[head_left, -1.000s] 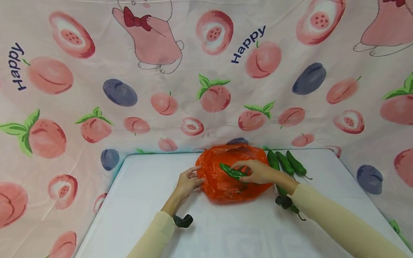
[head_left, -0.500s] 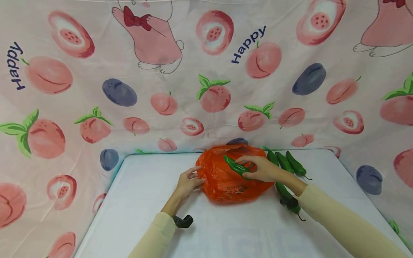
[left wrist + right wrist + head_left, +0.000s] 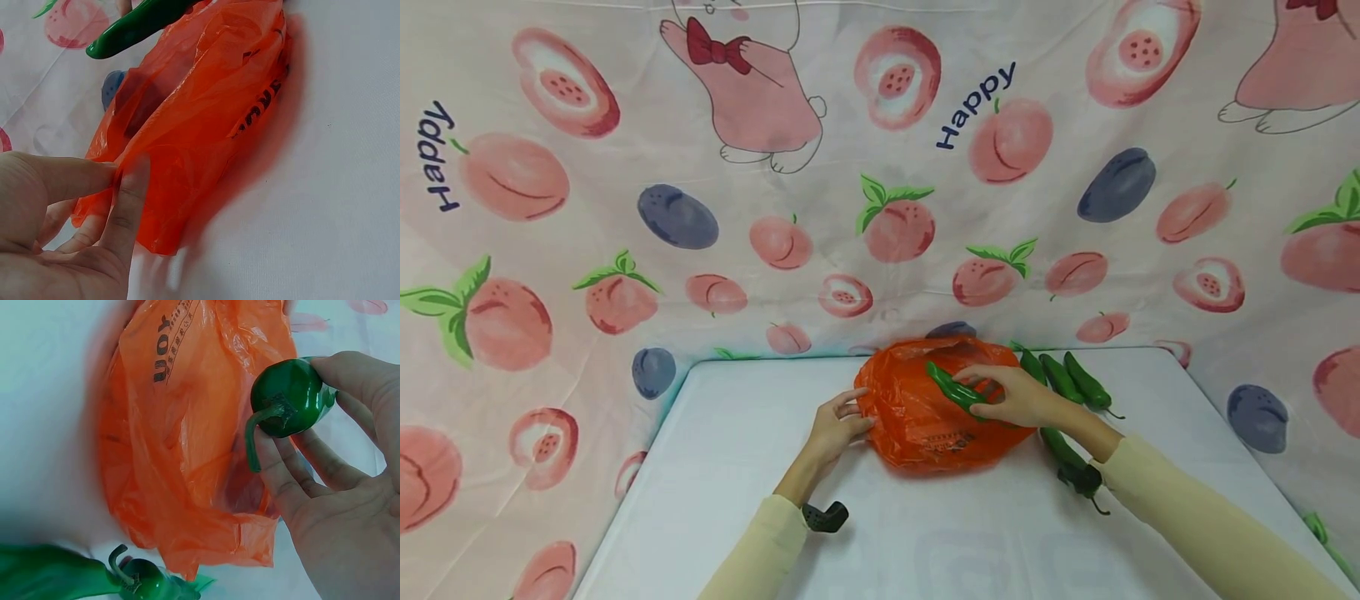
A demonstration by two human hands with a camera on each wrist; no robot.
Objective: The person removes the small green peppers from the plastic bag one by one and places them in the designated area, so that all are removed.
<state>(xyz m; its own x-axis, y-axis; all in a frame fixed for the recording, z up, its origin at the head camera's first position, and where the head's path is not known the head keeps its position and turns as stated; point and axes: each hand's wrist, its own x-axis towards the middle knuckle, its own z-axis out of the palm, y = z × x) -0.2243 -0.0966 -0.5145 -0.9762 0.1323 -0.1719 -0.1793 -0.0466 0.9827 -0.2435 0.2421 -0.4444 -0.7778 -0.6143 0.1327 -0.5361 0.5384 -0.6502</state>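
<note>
An orange plastic bag (image 3: pixel 898 429) with black print lies in the middle of the white table, its mouth spread wide. My left hand (image 3: pixel 831 429) pinches the bag's left edge between thumb and fingers, as the left wrist view shows. Over the bag, my right hand (image 3: pixel 1018 398) holds a long green chili pepper (image 3: pixel 953 389) between thumb and fingers. Its tip points up and left in the head view. In the right wrist view the pepper's stem end (image 3: pixel 278 403) faces the camera, with the stem hanging down.
Several more green peppers (image 3: pixel 1086 382) lie on the table right of the bag, partly behind the right forearm. A fruit-print cloth (image 3: pixel 835 192) hangs behind the white table (image 3: pixel 737 417). Each wrist carries a small black device (image 3: pixel 826 517).
My right hand has shifted slightly right and away with the pepper, whose tip has swung upward. The left hand stays at the bag's edge.
</note>
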